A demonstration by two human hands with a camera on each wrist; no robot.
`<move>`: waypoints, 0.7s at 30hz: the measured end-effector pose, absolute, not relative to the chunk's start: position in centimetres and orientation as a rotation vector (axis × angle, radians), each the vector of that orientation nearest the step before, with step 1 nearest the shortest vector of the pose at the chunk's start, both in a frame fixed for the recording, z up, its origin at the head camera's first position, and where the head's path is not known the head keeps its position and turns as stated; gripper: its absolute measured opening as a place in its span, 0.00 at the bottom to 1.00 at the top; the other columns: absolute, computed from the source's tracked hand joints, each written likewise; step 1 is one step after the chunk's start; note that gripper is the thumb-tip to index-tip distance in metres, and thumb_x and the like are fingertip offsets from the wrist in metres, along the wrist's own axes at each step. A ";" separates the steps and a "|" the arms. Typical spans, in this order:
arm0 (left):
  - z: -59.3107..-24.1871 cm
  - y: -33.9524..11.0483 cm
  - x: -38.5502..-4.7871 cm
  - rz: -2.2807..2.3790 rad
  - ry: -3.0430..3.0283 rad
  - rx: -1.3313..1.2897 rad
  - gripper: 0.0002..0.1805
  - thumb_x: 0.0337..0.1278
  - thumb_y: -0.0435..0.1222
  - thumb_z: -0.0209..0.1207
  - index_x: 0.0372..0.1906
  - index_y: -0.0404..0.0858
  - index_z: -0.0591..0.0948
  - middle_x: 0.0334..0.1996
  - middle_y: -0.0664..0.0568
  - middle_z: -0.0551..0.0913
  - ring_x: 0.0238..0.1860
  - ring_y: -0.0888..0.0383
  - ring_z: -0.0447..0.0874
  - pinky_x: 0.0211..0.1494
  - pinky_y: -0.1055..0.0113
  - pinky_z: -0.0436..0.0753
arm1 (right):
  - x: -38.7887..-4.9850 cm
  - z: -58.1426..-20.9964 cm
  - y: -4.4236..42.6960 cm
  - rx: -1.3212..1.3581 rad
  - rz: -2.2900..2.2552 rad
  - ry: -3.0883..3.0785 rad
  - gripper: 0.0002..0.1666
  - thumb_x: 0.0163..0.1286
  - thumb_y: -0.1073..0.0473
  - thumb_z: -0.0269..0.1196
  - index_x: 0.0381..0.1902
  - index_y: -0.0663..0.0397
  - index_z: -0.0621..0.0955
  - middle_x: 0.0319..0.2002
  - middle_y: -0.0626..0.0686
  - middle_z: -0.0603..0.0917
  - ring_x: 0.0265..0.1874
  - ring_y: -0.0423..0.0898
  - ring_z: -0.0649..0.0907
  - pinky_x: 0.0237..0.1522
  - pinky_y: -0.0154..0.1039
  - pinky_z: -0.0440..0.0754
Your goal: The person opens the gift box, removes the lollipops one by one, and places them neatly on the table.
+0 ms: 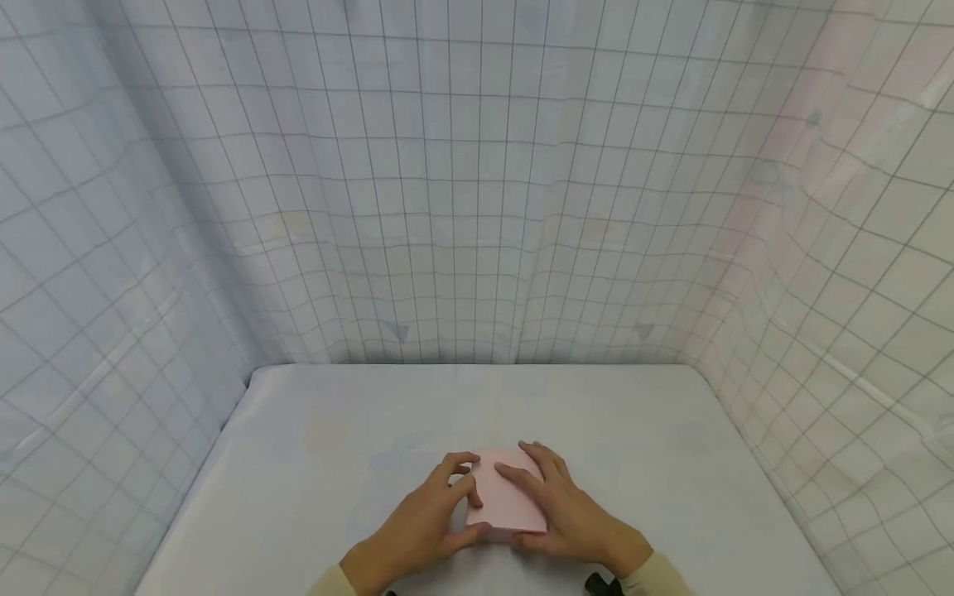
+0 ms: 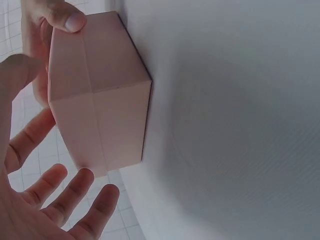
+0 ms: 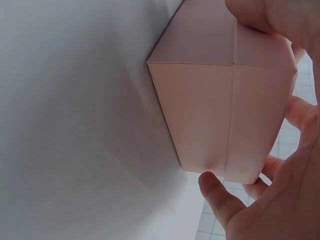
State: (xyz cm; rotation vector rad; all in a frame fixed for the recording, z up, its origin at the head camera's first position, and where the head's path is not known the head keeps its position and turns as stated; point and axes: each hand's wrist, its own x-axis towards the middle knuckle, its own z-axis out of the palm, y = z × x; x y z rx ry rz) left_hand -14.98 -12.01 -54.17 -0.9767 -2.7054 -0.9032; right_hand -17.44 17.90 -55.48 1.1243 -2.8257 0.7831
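Observation:
A pale pink box (image 1: 508, 497) with a seam running round its sides rests on the white table in front of me. My right hand (image 1: 570, 517) holds it from the right, thumb on the near side and fingers spread over the top and far end. In the right wrist view the right thumb (image 3: 270, 15) lies against the box (image 3: 200, 110). On the left, my left hand (image 1: 421, 521) has bent, loose fingers by the left edge; one fingertip meets the top edge. The left wrist view shows the other left fingers (image 2: 75, 195) spread apart, off the box (image 2: 117, 125).
The white table (image 1: 358, 430) extends around the box. White cloth with a dark grid (image 1: 477, 207) hangs behind the table and along both sides. A dark object (image 1: 602, 584) shows beside the right wrist.

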 end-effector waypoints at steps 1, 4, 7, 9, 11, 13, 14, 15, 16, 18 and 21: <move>-54.1 -12.1 -15.1 -0.900 -2.711 -0.978 0.18 0.75 0.52 0.79 0.51 0.53 0.81 0.81 0.44 0.75 0.70 0.45 0.90 0.54 0.61 0.95 | -17.6 -55.5 17.9 1.133 0.789 -2.835 0.57 0.72 0.37 0.82 0.93 0.28 0.68 0.92 0.66 0.60 0.91 0.71 0.63 0.67 0.70 0.91; -54.1 -12.4 -15.3 -0.867 -2.728 -0.990 0.28 0.72 0.55 0.81 0.65 0.51 0.81 0.84 0.43 0.72 0.74 0.44 0.87 0.56 0.59 0.96 | -17.8 -55.6 17.7 1.164 0.778 -2.846 0.59 0.73 0.38 0.82 0.94 0.26 0.66 0.93 0.65 0.59 0.92 0.70 0.62 0.68 0.69 0.91; -54.3 -12.6 -15.6 -0.832 -2.753 -0.995 0.40 0.69 0.57 0.81 0.78 0.50 0.78 0.87 0.42 0.68 0.76 0.45 0.85 0.57 0.57 0.96 | -18.0 -55.6 17.6 1.198 0.774 -2.842 0.60 0.73 0.38 0.82 0.94 0.26 0.64 0.94 0.64 0.58 0.93 0.70 0.61 0.68 0.69 0.92; -54.4 -12.8 -15.8 -0.819 -2.777 -0.989 0.45 0.69 0.59 0.81 0.82 0.51 0.76 0.89 0.43 0.66 0.76 0.45 0.85 0.58 0.55 0.97 | -18.1 -55.5 17.6 1.218 0.768 -2.829 0.60 0.73 0.38 0.82 0.95 0.28 0.64 0.94 0.64 0.58 0.93 0.71 0.61 0.68 0.69 0.92; -54.6 -12.9 -16.0 -0.815 -2.806 -0.982 0.47 0.69 0.60 0.81 0.85 0.52 0.75 0.91 0.43 0.64 0.76 0.46 0.85 0.58 0.54 0.96 | -18.2 -55.4 17.6 1.235 0.773 -2.819 0.61 0.73 0.38 0.82 0.95 0.29 0.63 0.94 0.64 0.58 0.93 0.72 0.60 0.68 0.71 0.91; -54.7 -13.1 -16.1 -0.819 -2.830 -0.973 0.48 0.68 0.60 0.81 0.86 0.54 0.74 0.91 0.42 0.63 0.77 0.46 0.85 0.58 0.54 0.96 | -18.2 -55.3 17.6 1.247 0.782 -2.812 0.61 0.73 0.38 0.82 0.95 0.30 0.64 0.94 0.64 0.58 0.93 0.73 0.60 0.69 0.73 0.90; -54.8 -13.2 -16.1 -0.824 -2.839 -0.969 0.48 0.68 0.61 0.81 0.86 0.54 0.74 0.91 0.43 0.63 0.77 0.46 0.85 0.58 0.54 0.96 | -18.2 -55.3 17.6 1.251 0.790 -2.813 0.62 0.72 0.38 0.83 0.95 0.30 0.64 0.94 0.64 0.58 0.93 0.74 0.60 0.70 0.74 0.89; -54.8 -13.3 -16.0 -0.824 -2.849 -0.963 0.49 0.67 0.61 0.81 0.86 0.55 0.73 0.91 0.42 0.63 0.77 0.46 0.85 0.58 0.54 0.96 | -18.2 -55.3 17.6 1.255 0.800 -2.816 0.62 0.72 0.38 0.83 0.95 0.30 0.64 0.94 0.63 0.58 0.93 0.73 0.60 0.70 0.75 0.88; -54.9 -13.3 -16.0 -0.828 -2.852 -0.959 0.49 0.67 0.61 0.82 0.86 0.55 0.73 0.90 0.42 0.64 0.77 0.46 0.85 0.57 0.54 0.96 | -18.2 -55.3 17.6 1.260 0.813 -2.821 0.63 0.72 0.37 0.83 0.95 0.30 0.63 0.95 0.62 0.58 0.93 0.74 0.60 0.71 0.76 0.88; -54.9 -13.5 -15.9 -0.833 -2.865 -0.944 0.51 0.65 0.62 0.83 0.86 0.55 0.73 0.89 0.42 0.65 0.77 0.47 0.85 0.56 0.55 0.96 | -18.2 -55.4 17.6 1.270 0.833 -2.835 0.64 0.72 0.37 0.84 0.96 0.30 0.62 0.95 0.61 0.56 0.94 0.73 0.58 0.73 0.77 0.86; -54.8 -13.6 -15.7 -0.836 -2.879 -0.928 0.53 0.62 0.63 0.84 0.87 0.54 0.73 0.89 0.43 0.66 0.77 0.47 0.84 0.58 0.55 0.96 | -18.2 -55.4 17.8 1.270 0.870 -2.875 0.66 0.72 0.37 0.83 0.97 0.30 0.59 0.96 0.61 0.53 0.95 0.72 0.56 0.76 0.76 0.84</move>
